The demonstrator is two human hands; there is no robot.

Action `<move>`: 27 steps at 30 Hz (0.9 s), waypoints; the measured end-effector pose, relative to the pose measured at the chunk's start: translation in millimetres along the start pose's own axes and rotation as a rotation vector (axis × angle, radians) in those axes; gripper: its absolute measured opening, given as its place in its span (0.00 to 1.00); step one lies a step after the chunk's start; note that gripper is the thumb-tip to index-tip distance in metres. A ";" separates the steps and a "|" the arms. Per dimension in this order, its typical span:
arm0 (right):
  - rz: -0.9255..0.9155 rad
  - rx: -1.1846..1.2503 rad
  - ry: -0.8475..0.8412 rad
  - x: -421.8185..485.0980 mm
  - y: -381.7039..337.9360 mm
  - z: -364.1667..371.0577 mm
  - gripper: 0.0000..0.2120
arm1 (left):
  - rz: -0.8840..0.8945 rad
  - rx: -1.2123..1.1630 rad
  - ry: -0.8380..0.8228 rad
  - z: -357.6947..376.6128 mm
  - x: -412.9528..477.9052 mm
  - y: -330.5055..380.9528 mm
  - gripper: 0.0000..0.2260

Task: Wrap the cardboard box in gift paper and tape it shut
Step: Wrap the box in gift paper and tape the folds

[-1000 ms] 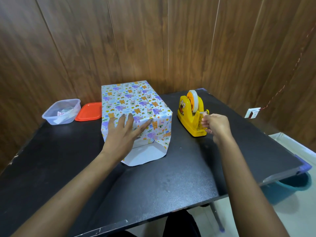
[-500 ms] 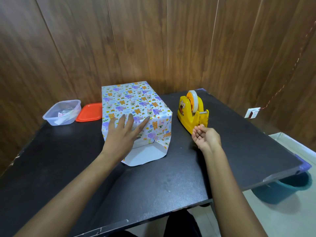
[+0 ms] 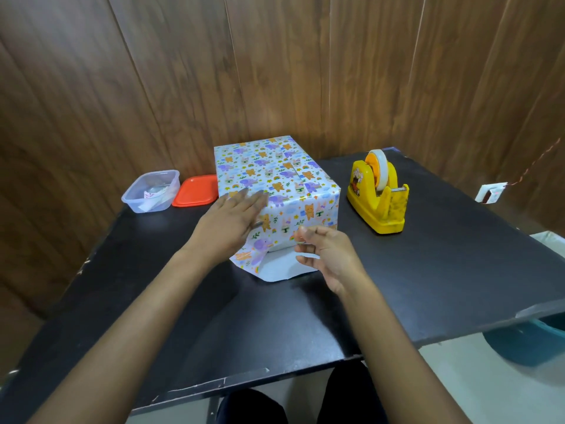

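**A:** Where is the box?

**B:** The box (image 3: 275, 185) stands on the black table (image 3: 428, 270), towards the back, near the wood-panelled wall. None of its cardboard shows. The gift paper (image 3: 308, 209), printed with small animals, covers the top and the sides turned this way.

**A:** Is the near end closed?

**B:** Not fully. A side fold hangs down over its left part. The bottom flap (image 3: 281, 269) lies white side up, flat on the table in front of the box. The hands hide most of the gap above it.

**A:** What about the left hand?

**B:** The left hand (image 3: 227, 223) lies over the near top edge of the box, at its left corner. Its fingers (image 3: 253, 197) are straight and together, gripping nothing, and they are blurred.

**A:** And the right?

**B:** The right hand (image 3: 328, 255) is low in front of the near face. Its fingers (image 3: 315, 232) are loosely curled, with the thumb and forefinger tips close together. Something thin and clear may be pinched there, perhaps tape, but I cannot tell.

**A:** What else is there?

**B:** A yellow tape dispenser (image 3: 379, 206) stands to the right of the box and apart from it, with its roll in place. On the left, a clear tub (image 3: 151, 191) holds scraps too small to make out. An orange lid (image 3: 194, 191) lies between the tub and the box. A teal bin (image 3: 526, 341) is half hidden under the table's right corner.
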State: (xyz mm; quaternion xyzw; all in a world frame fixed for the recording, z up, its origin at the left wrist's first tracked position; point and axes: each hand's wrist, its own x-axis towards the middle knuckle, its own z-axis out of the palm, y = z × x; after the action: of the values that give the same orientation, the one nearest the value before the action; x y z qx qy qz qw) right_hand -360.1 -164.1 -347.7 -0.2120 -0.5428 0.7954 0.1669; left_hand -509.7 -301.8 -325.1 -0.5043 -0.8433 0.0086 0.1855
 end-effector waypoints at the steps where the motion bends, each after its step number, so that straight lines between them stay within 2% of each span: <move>1: -0.011 -0.024 -0.004 -1.1 1.8 3.5 0.07 | -0.039 0.000 -0.024 -0.4 -1.2 -3.9 0.24; 4: -0.022 -0.048 -0.018 -2.0 8.7 14.7 0.09 | -0.095 -0.061 -0.032 1.2 -6.4 -7.9 0.27; 8: 0.021 -0.006 -0.015 -0.2 21.5 34.4 0.09 | -0.073 -0.075 0.060 12.0 -11.0 -8.3 0.28; 13: 0.058 0.049 0.024 0.4 34.3 62.3 0.11 | -0.057 -0.033 0.070 14.0 -11.5 -9.7 0.29; 18: -0.009 0.039 0.088 -2.8 34.0 65.5 0.10 | -0.176 -0.015 -0.062 2.2 -5.8 -1.2 0.29; 21: -0.028 0.078 0.123 -4.8 33.0 59.2 0.09 | -0.229 0.018 0.044 5.1 2.0 12.9 0.28; 24: -0.021 0.112 0.151 -5.3 33.4 53.7 0.07 | -0.169 0.074 0.145 13.7 5.1 15.9 0.22; 27: 0.010 0.124 0.157 -4.6 35.0 51.8 0.07 | -0.095 0.091 0.173 15.9 1.2 6.8 0.25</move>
State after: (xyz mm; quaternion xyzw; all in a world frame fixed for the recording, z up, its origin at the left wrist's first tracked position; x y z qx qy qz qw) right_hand -384.2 -219.8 -363.1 -0.2656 -0.4767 0.8092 0.2178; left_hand -509.6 -294.7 -340.9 -0.4536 -0.8458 -0.0055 0.2807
